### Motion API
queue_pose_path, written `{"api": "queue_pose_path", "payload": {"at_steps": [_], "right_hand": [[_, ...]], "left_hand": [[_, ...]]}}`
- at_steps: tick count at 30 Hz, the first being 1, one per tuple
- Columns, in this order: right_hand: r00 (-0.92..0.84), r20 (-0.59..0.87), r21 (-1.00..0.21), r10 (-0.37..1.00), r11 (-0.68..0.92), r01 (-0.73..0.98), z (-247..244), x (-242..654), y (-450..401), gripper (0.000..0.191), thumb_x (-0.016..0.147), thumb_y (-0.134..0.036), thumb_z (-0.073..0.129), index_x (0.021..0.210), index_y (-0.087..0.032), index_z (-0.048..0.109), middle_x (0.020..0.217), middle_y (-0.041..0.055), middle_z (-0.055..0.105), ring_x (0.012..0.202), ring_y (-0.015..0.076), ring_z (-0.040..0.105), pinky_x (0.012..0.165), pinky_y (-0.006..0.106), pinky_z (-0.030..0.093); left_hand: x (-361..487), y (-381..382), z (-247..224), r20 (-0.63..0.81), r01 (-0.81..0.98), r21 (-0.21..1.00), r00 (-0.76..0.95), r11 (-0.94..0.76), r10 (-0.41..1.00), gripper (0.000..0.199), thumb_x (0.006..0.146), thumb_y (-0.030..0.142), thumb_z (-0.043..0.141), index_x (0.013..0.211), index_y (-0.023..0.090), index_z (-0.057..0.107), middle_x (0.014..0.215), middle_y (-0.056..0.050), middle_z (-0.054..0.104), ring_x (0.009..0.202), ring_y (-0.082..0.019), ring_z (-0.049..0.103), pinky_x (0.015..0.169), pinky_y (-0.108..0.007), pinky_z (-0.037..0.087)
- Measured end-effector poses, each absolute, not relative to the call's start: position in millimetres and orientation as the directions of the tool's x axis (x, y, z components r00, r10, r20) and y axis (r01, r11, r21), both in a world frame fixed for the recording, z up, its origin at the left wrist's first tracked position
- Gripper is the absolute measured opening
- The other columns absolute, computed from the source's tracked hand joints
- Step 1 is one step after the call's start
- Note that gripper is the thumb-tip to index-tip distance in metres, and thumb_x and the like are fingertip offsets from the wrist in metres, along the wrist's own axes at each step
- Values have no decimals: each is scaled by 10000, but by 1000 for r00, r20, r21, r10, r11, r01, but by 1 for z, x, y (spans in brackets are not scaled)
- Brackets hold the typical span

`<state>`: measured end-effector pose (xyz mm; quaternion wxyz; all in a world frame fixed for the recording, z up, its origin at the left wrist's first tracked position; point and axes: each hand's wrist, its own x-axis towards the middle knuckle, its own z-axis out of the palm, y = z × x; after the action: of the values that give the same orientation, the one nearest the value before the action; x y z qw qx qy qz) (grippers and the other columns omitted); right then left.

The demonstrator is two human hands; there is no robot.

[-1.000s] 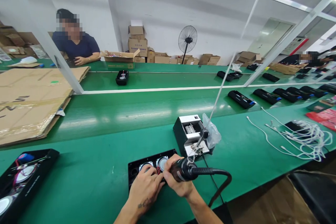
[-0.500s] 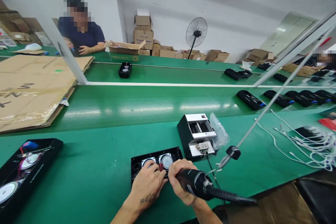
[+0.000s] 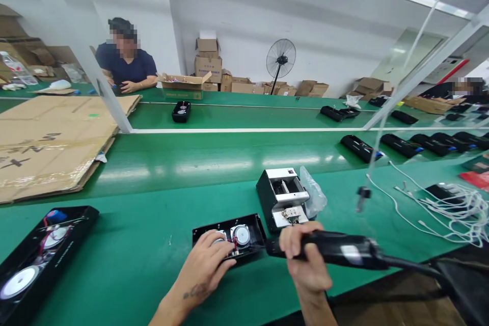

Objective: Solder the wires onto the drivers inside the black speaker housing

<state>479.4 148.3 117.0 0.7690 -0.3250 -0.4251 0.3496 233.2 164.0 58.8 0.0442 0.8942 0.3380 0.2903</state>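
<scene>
A black speaker housing (image 3: 250,255) lies open side up on the green bench, with two round speakers (image 3: 241,235) and red wires inside. My left hand (image 3: 204,267) grips its near wall, fingers reaching in over the left speaker and partly hiding it, thumb outside. Just right of the housing, my right hand (image 3: 305,257) is wrapped round a black electric screwdriver (image 3: 344,250). The tool lies almost level, its front end pointing left at the housing's right end and its cable trailing right. Its bit cannot be made out.
Behind the housing stands a black-and-white dispenser (image 3: 282,196) beside a clear plastic bag (image 3: 314,193). A blurred cord with a hook (image 3: 362,193) hangs right. Another open housing (image 3: 49,260) lies left; white cables (image 3: 458,214) lie right. Across the bench sits a person (image 3: 128,66).
My right hand has moved right with the screwdriver and tilted it nearer level. The hanging cord, formerly at the tool, now swings apart from it. My left hand's fingers have loosened and spread.
</scene>
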Motion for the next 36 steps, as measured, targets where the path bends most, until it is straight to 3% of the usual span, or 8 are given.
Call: {"api": "queue_pose_path", "payload": {"at_steps": [7, 11, 15, 19, 23, 28, 33, 36], "right_hand": [[736, 218, -864, 641, 477, -160, 100, 554, 138, 367, 807, -576, 836, 953, -268, 698, 629, -41, 502, 585, 171, 464, 621, 382, 429], [778, 241, -915, 581, 404, -19, 77, 564, 139, 480, 774, -559, 868, 1051, -242, 638, 641, -68, 543, 588, 173, 506, 653, 403, 449], [785, 222, -945, 579, 327, 26, 63, 570, 144, 530, 769, -401, 910, 1163, -201, 617, 887, -15, 666, 800, 189, 630, 840, 422, 500], [749, 534, -842, 391, 322, 432, 49, 568, 136, 717, 750, -283, 915, 1352, -226, 530, 1311, 93, 566, 1199, 265, 608, 1104, 526, 469], [432, 786, -578, 442, 277, 768, 24, 539, 111, 445, 873, -205, 804, 1275, -212, 614, 1292, 127, 575, 1236, 293, 610, 1112, 542, 514], [128, 544, -637, 829, 309, 706, -13, 496, 85, 418, 989, -251, 642, 1405, -253, 605, 1391, 134, 651, 1269, 294, 682, 1010, 424, 640], [256, 301, -856, 918, 142, 496, -47, 482, 91, 459, 1020, -299, 625, 1477, -306, 587, 1447, 107, 687, 1306, 307, 694, 1034, 418, 647], [210, 191, -964, 959, 144, 222, -43, 481, 114, 504, 1031, -260, 583, 1532, -297, 546, 1561, 119, 609, 1366, 290, 660, 1064, 409, 632]], "left_hand": [[154, 166, 26, 403, 653, 124, 655, -747, 639, 514, 937, 503, 747, 1399, 303, 642, 1347, -64, 743, 1451, -358, 534, 1168, -575, 517], [143, 170, -1, 399, 610, 82, 704, -788, 587, 534, 961, 310, 702, 1479, 292, 577, 1317, -38, 768, 1508, -311, 492, 1245, -548, 456], [143, 173, -8, 468, 608, 52, 686, -792, 557, 518, 991, 404, 664, 1471, 234, 569, 1380, -97, 736, 1432, -281, 581, 1207, -482, 515], [146, 163, -4, 506, 608, 61, 665, -792, 549, 333, 977, 258, 636, 1306, 214, 654, 1254, -81, 780, 1342, -244, 653, 1265, -448, 458], [151, 138, -8, 499, 578, -12, 711, -816, 496, 360, 916, 44, 571, 1191, 237, 699, 1172, -1, 818, 1300, -209, 682, 1387, -510, 193], [147, 122, -14, 471, 546, -126, 768, -828, 434, 433, 936, 4, 482, 1220, 232, 716, 1294, -3, 795, 1279, -201, 702, 1386, -572, 81], [130, 154, 6, 437, 487, -131, 810, -864, 391, 466, 1011, 90, 453, 1383, 281, 661, 1346, 25, 770, 1376, -177, 636, 1389, -474, 113], [122, 180, 12, 454, 469, -149, 814, -871, 361, 458, 1041, 131, 439, 1435, 268, 628, 1207, 29, 816, 1219, -139, 717, 1382, -385, 112]]}}
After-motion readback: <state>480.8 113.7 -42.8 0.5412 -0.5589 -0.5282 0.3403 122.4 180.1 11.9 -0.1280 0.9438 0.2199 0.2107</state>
